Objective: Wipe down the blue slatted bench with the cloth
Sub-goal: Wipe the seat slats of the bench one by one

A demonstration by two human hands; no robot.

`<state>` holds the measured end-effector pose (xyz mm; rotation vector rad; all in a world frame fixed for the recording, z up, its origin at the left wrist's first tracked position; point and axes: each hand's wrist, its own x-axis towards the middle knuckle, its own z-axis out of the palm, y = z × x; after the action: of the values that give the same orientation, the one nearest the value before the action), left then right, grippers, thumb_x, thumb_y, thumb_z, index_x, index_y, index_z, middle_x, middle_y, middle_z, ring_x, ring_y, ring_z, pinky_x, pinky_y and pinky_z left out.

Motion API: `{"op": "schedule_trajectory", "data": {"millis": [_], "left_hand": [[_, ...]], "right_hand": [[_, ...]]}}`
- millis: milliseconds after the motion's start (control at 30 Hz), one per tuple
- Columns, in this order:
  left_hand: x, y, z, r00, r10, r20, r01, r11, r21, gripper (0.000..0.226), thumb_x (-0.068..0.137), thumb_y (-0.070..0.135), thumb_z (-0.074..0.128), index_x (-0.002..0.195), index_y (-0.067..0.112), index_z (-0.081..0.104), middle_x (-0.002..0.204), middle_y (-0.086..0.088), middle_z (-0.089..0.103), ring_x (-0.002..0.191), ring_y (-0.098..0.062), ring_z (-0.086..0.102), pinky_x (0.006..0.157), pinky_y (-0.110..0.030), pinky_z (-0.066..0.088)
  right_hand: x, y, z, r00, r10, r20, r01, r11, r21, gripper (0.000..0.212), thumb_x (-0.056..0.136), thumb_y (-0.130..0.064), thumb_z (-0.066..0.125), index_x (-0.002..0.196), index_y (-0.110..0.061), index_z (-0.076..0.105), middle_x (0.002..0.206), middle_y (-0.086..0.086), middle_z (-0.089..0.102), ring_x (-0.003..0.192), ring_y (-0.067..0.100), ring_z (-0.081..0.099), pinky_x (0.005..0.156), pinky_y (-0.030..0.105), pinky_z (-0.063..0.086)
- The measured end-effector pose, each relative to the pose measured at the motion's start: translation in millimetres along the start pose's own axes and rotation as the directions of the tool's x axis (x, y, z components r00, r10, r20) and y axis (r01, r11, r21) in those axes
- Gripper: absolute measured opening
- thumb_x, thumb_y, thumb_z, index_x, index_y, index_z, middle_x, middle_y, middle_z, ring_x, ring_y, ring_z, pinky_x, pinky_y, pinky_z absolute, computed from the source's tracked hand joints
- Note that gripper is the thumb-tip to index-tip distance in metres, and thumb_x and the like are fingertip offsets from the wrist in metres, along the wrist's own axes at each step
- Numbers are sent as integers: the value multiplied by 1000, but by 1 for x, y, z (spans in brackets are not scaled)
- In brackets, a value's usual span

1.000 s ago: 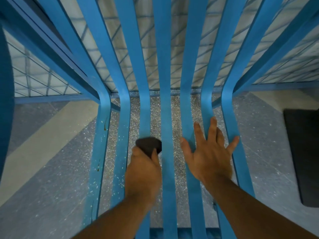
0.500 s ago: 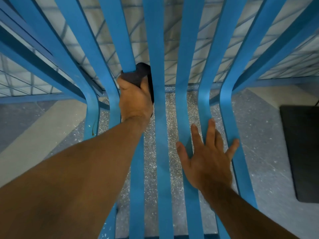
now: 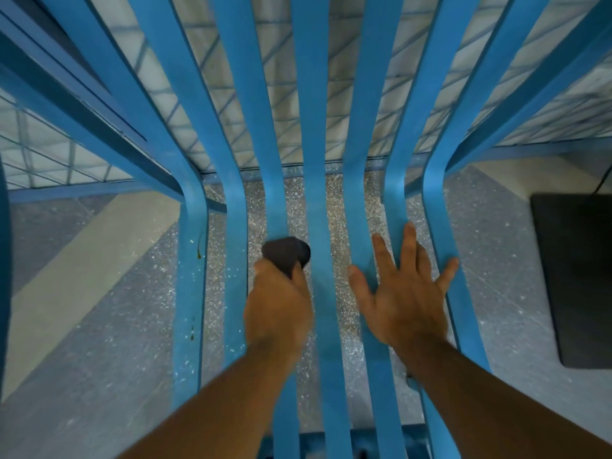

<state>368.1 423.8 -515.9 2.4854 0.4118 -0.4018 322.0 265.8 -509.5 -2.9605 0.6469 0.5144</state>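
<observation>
Both hands are on the bench (image 3: 316,200): the left hand (image 3: 278,313) fists a dark cloth (image 3: 285,255) against a middle slat, while the right hand (image 3: 402,293) lies flat, fingers spread, across neighbouring slats.

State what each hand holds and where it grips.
The left hand grips the dark cloth by its near end, on a bench slat. The right hand holds nothing; it lies flat on the slats.
</observation>
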Motion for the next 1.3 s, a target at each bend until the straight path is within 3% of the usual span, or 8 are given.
{"op": "schedule_trajectory", "data": {"millis": [233,467,733,867,967,1067,1200,1300], "left_hand": [[-106,-45,-7,995,-75,68,67,991,115,61,88,40,56,138,10,39,112,-14,63,91,-36,65,71,-44,53],[-158,-64,-14,986,-19,166,-35,948,317,80,69,21,79,135,-8,45,111,-24,64,73,-39,68,44,-41,53],[-180,-80,-14,999,8,46,-17,983,184,86,85,66,12,153,13,7,151,-9,34,129,-29,44,96,-40,45],[-193,-84,-26,997,-23,79,23,1000,7,69,93,54,16,153,19,16,152,-5,36,132,-23,42,104,-35,37],[-202,-90,-42,995,75,68,-82,990,111,57,95,32,26,144,7,39,134,-13,56,116,-29,56,95,-38,45],[-206,-92,-56,984,120,128,-138,981,139,48,91,31,30,133,14,47,112,-8,63,100,-25,62,85,-39,51],[-193,-90,-63,949,187,253,-266,906,329,38,99,23,41,133,26,25,114,-5,53,98,-27,60,73,-36,47],[-183,-92,-75,917,192,349,-343,828,444,24,99,22,40,123,21,37,115,-6,52,101,-28,58,67,-35,39]], "right_hand": [[-2,0,-1,1000,-6,-4,6,1000,4,81,87,-75,-3,152,-32,19,162,12,0,144,36,21,110,70,0],[-2,4,8,997,-42,-71,46,997,64,79,88,-75,-1,151,-31,17,162,12,4,145,34,17,111,69,-1],[-67,9,12,882,-331,-335,447,811,377,43,96,-37,46,124,-9,62,139,10,53,141,32,30,117,57,11],[-130,-11,25,783,-602,-158,614,705,354,48,97,-47,35,121,-16,65,140,1,53,145,24,18,117,57,8],[-153,-22,33,719,-692,65,655,706,270,54,98,-48,28,134,-16,51,154,-1,32,148,18,-13,116,58,-7],[-162,-19,30,695,-709,116,659,694,291,42,98,-46,37,122,-17,57,154,-1,30,142,12,-26,115,54,-16],[-177,-17,17,704,-702,105,612,675,412,27,96,-37,50,110,-15,58,134,1,55,149,17,7,118,49,-10],[-196,-22,13,733,-676,77,593,690,414,15,96,-26,52,96,-12,56,100,8,65,115,23,54,119,46,4]]}}
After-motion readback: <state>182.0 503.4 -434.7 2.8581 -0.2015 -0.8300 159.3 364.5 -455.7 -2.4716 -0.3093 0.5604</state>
